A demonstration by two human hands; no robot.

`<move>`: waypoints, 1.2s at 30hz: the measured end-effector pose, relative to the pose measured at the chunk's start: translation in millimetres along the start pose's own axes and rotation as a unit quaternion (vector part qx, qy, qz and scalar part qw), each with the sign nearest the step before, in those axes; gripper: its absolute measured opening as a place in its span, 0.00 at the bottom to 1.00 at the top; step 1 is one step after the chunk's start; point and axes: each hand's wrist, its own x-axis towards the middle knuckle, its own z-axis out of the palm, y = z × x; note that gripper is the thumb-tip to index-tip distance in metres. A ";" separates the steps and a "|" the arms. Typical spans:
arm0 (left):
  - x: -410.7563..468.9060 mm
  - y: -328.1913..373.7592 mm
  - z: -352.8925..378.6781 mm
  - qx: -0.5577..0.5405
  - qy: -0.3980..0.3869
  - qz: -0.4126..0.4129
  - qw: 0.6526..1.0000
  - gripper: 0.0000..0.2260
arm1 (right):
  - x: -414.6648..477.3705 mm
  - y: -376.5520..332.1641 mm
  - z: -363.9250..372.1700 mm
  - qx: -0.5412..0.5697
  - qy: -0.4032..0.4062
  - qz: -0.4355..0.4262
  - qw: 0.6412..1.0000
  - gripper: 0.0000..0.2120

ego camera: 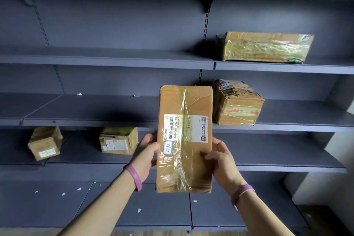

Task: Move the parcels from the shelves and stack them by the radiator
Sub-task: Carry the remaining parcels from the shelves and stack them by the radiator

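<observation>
1. Here, gripped upright in mid-air in front of the dark grey shelves [115, 59]: a long taped parcel [184, 159], clear of every board, with a white shipping label [171, 126] facing the camera.
2. Clasped at its left edge by the left hand [147, 151], thumb across the front face and fingers wrapped behind.
3. Clasped at its right edge by the right hand [222, 161], thumb pressed on the front, fingers hidden behind the cardboard.
4. Around both wrists, pink wristbands [135, 177].
5. Behind the held one and just right of its upper corner in view, on the middle shelf: a squarish parcel [237, 103], set askew near the front lip.
6. One shelf higher, also on the right: a wide flat parcel [264, 47] under shiny tape, lying flat and well apart from both hands.
7. One shelf lower, left of the left hand: a small tilted parcel [45, 142] turned corner-forward, and nearer the hand a small green-topped parcel [118, 141], the two well apart.
8. Hidden behind the held cardboard: a stretch of the middle shelf's front edge.
9. Scattered over the bottom shelf under the forearms: small white scraps [79, 189].
10. At the far right, past the shelving's end: a pale wall [341, 143].
</observation>
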 end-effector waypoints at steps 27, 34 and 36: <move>-72.3 -56.5 289.0 0.055 -0.465 -0.118 0.876 0.02 | -280.9 -38.5 -124.1 0.017 0.521 -0.213 0.826 0.31; -170.2 -68.8 343.9 0.021 -0.629 -0.119 0.768 0.11 | -390.7 -34.4 -123.1 0.062 0.621 -0.276 0.731 0.36; -188.9 -72.7 354.7 0.024 -0.653 -0.116 0.748 0.12 | -413.1 -33.5 -121.8 0.066 0.619 -0.286 0.729 0.37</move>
